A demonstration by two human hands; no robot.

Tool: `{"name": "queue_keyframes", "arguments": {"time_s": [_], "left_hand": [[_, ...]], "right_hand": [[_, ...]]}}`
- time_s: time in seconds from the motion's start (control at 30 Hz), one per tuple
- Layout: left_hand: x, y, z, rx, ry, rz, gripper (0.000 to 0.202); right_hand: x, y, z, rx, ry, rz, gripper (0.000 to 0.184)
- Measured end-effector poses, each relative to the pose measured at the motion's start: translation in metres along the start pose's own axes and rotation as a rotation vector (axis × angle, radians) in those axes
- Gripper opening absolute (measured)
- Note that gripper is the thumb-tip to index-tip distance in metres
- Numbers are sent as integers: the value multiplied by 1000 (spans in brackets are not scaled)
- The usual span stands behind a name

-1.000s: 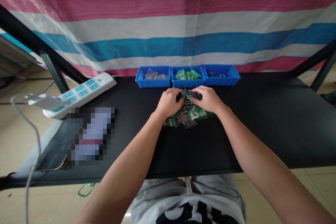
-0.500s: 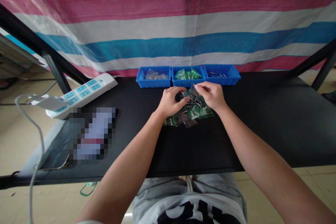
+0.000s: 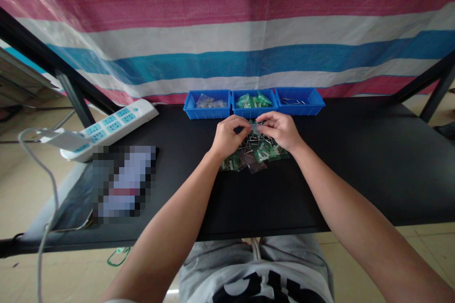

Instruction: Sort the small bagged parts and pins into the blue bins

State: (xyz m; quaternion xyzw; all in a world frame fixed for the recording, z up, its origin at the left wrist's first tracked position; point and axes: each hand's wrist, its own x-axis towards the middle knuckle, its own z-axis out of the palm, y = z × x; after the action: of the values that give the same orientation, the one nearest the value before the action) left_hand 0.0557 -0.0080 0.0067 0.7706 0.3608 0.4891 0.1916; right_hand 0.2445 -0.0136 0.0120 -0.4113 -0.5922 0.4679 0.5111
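Note:
Between my hands is a small clear plastic bag (image 3: 255,127), pinched from both sides just above a pile. My left hand (image 3: 229,136) has thumb and fingertips closed on its left edge. On the other side, my right hand (image 3: 279,130) grips it with thumb and forefinger. Beneath them lies a heap of loose metal pins or screws (image 3: 253,143), partly hidden by my fingers. Green-tinted small bags (image 3: 268,152) and a clear bag (image 3: 254,163) with slim pieces lie at the heap's front edge. What the held bag contains is too small to make out.
Behind the heap stand three blue bins: the left bin (image 3: 208,112) holds clear bags, the middle bin (image 3: 254,111) green bags, the right bin (image 3: 302,109) a few metal pieces. A power strip (image 3: 110,128) with a cable and a blurred flat object (image 3: 126,182) lie left.
My right hand has moved slightly left with the clear bag, and my left hand has closed its fingers on the bag's other side.

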Motion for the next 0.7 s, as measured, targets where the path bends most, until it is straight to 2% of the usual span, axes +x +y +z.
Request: {"name": "queue_keyframes", "arguments": {"time_s": [0.07, 0.2, 0.3, 0.4, 0.57, 0.63, 0.7], "left_hand": [[0, -1, 0, 27, 46, 51, 9], [-2, -3, 3, 76, 143, 115, 9], [-3, -2, 4, 80, 157, 151, 8], [-2, -1, 3, 81, 116, 123, 11], [-3, -5, 1, -65, -39, -57, 54], [-4, -7, 2, -161, -110, -125, 54], [-5, -6, 3, -220, -134, -164, 51]], "right_hand": [[0, -2, 0, 54, -1, 20, 29], [1, -6, 2, 163, 114, 98, 33], [0, -9, 5, 119, 54, 170, 43], [-1, -10, 7, 84, -37, 156, 44], [2, -4, 4, 57, 59, 44, 38], [3, -1, 2, 41, 68, 19, 36], [3, 0, 2, 25, 48, 9, 35]]}}
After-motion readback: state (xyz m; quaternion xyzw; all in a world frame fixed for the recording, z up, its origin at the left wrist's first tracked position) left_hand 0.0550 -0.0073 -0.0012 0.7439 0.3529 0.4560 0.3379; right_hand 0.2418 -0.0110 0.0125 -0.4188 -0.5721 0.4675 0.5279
